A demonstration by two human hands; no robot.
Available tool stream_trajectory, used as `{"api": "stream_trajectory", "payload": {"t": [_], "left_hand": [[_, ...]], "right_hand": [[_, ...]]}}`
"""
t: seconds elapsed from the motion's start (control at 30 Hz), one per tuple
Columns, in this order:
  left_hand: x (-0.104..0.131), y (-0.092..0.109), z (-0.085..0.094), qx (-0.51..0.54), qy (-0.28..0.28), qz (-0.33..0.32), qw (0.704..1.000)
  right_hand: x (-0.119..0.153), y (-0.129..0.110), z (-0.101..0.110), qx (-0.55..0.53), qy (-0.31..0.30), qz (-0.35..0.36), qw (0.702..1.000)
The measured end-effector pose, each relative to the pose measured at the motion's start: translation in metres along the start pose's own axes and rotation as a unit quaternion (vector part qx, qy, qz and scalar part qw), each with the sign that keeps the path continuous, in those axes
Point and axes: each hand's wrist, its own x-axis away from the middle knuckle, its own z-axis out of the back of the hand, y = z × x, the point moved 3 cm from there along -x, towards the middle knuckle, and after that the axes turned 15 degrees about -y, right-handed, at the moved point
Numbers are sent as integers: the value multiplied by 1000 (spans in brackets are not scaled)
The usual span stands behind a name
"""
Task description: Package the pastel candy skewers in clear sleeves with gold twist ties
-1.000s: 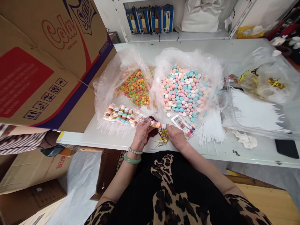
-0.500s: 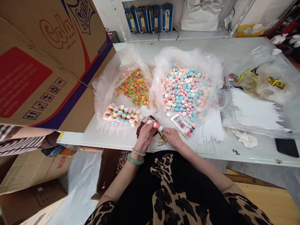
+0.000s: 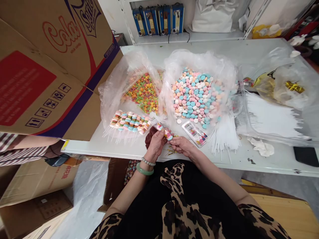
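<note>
Candy row [image 3: 129, 122]: lay strung, apparently not yet wrapped.
Left hand [image 3: 156, 142]: your grip was closed on a wrapped candy stick [image 3: 167, 134] over the counter [image 3: 104, 146].
Right hand [image 3: 183, 146]: your grip pinched its lower end, seemingly untied.
Loose candies [image 3: 193, 96]: plenty lay unstrung.

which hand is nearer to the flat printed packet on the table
Right. The right hand is close beside the printed packet, at its near left side; the left hand is farther left, holding wrapped candy.
</note>
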Motion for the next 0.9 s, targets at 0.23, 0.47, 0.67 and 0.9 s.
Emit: {"api": "stream_trajectory", "payload": {"t": [0.23,0.47,0.67,0.9], "left_hand": [[-1,-3,1,5,45,-14,999],[3,-14,-8,-1,57,-6,998],[3,-8,5,22,89,-1,996],[1,-2,0,18,31,14,999]], "right_hand": [[12,-16,-10,613,223,27,757],[12,-18,-19,715,226,-14,662],[16,-20,-15,568,202,119,789],[14,-22,-3,338,218,103,910]]}}
